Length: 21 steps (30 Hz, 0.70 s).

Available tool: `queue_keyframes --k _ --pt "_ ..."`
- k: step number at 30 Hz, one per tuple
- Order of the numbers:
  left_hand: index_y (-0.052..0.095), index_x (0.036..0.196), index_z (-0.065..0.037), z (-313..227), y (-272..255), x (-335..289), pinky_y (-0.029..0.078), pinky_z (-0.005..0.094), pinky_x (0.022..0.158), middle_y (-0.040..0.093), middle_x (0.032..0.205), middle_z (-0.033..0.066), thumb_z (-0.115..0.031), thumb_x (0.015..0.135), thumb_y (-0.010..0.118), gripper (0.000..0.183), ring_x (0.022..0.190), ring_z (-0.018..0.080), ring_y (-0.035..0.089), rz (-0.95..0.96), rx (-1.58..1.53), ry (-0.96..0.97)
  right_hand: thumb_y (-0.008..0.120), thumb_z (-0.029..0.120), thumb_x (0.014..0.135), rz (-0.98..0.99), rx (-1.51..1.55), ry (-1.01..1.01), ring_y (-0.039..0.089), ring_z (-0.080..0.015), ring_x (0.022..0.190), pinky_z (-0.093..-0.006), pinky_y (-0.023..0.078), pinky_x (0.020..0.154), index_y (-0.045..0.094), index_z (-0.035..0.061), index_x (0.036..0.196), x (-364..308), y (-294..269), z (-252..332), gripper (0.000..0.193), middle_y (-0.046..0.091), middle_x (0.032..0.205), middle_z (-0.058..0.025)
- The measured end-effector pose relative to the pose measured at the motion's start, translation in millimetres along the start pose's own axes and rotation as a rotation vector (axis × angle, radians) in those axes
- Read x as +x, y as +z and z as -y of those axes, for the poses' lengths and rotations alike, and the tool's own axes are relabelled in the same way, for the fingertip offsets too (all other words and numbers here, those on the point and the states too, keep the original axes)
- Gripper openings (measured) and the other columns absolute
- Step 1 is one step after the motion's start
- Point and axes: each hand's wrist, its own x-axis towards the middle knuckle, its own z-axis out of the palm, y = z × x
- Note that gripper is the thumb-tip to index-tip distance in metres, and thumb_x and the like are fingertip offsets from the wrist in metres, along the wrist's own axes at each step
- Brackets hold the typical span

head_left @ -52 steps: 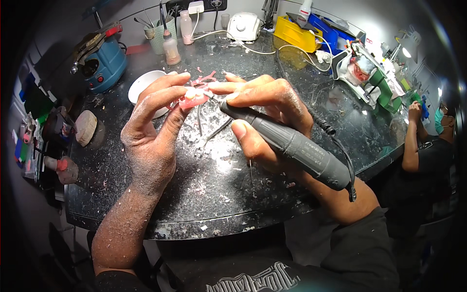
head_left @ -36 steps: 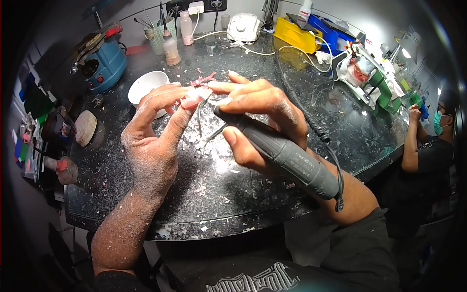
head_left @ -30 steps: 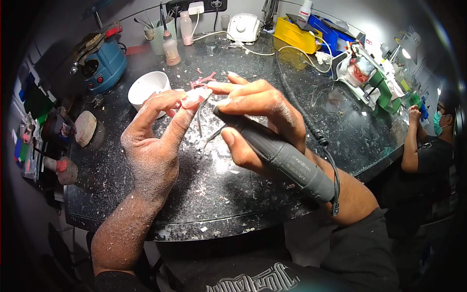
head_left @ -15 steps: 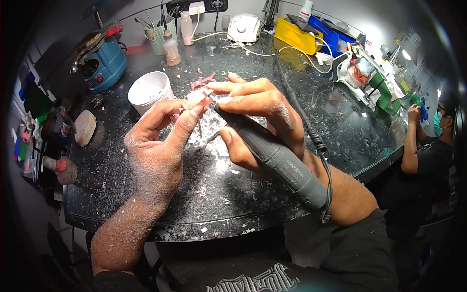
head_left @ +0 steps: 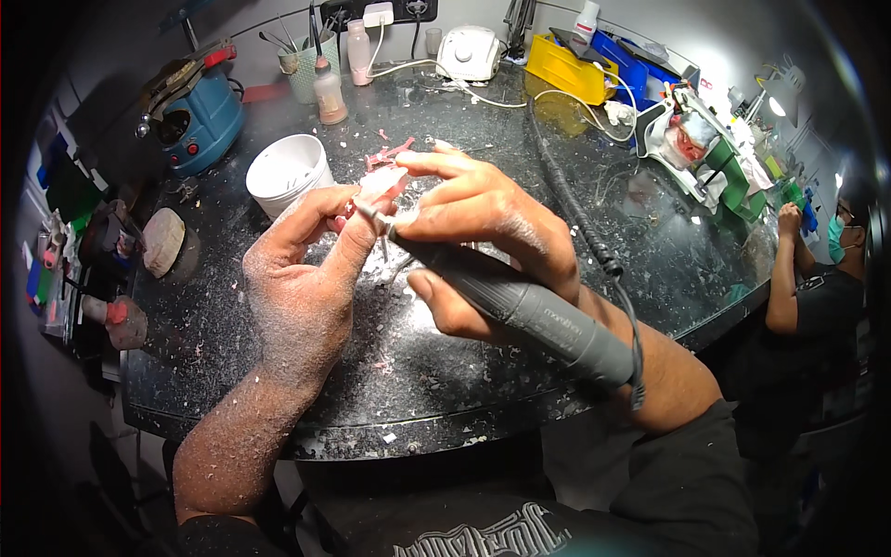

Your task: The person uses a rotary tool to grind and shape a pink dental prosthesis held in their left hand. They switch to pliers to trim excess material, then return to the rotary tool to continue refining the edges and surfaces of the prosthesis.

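Observation:
My left hand [head_left: 302,288], dusted with white powder, pinches a small pink piece [head_left: 385,182] between its fingertips above the dark worktop [head_left: 232,371]. My right hand [head_left: 483,232] grips a grey rotary handpiece [head_left: 529,311] like a pen. The tool's tip [head_left: 364,212] touches the pink piece. A black cable [head_left: 594,251] runs from the handpiece's rear across the bench toward the back.
A white cup [head_left: 288,172] stands just beyond my left hand, pink scraps [head_left: 390,151] behind it. A blue machine [head_left: 200,111], bottles [head_left: 329,88], a white control box [head_left: 469,51] and yellow tray [head_left: 566,70] line the back. Another person [head_left: 817,297] works at the right.
Both hands have drifted a little toward me and to the left over the bench, keeping the pink piece and handpiece together. The handpiece's tip stays on the piece.

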Motion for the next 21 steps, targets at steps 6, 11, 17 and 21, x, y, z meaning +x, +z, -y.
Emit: queue_keyframes --k 6,11,17,21 --pt "0.074 0.105 0.0 3.6 -3.7 2.9 0.049 0.0227 0.083 0.07 0.094 0.0006 -0.006 0.093 0.076 0.014 0.086 0.0056 0.059 0.015 0.136 0.083 0.079 0.016 0.093 -0.092 -0.176 -0.011 0.071 -0.0273 0.114 -0.0489 0.05 0.108 0.064 -0.0001 0.118 3.5 -2.5 1.7 0.034 0.072 0.114 -0.0123" --pt "0.075 0.1 -0.001 -2.3 -0.6 2.2 0.049 0.0211 0.078 0.07 0.09 -0.0016 -0.007 0.091 0.078 0.012 0.083 0.0033 0.058 0.106 0.083 0.025 0.078 -0.007 0.086 0.033 -0.134 -0.038 0.074 -0.0245 0.095 -0.0385 0.056 0.094 0.066 -0.0008 0.117 0.8 -5.1 -4.0 0.034 0.075 0.104 -0.0121" --pt "0.067 0.116 -0.001 0.5 -5.9 9.3 0.052 0.0271 0.097 0.071 0.112 0.0065 -0.006 0.092 0.077 0.026 0.105 0.0108 0.066 0.169 -0.225 0.017 0.08 -0.011 0.082 -0.023 -0.029 0.06 0.072 -0.0198 0.094 -0.0296 0.057 0.083 0.066 -0.0015 0.116 0.3 -3.9 -7.0 0.038 0.073 0.108 -0.0127" --pt "0.067 0.118 -0.001 4.8 -4.9 11.0 0.051 0.0306 0.101 0.071 0.114 0.0086 0.0 0.095 0.071 0.024 0.109 0.0134 0.066 0.176 -0.362 0.03 0.08 -0.009 0.081 -0.035 -0.087 0.041 0.071 -0.0192 0.097 -0.0305 0.057 0.085 0.067 -0.0016 0.117 0.9 -4.4 -6.0 0.039 0.072 0.11 -0.0126"
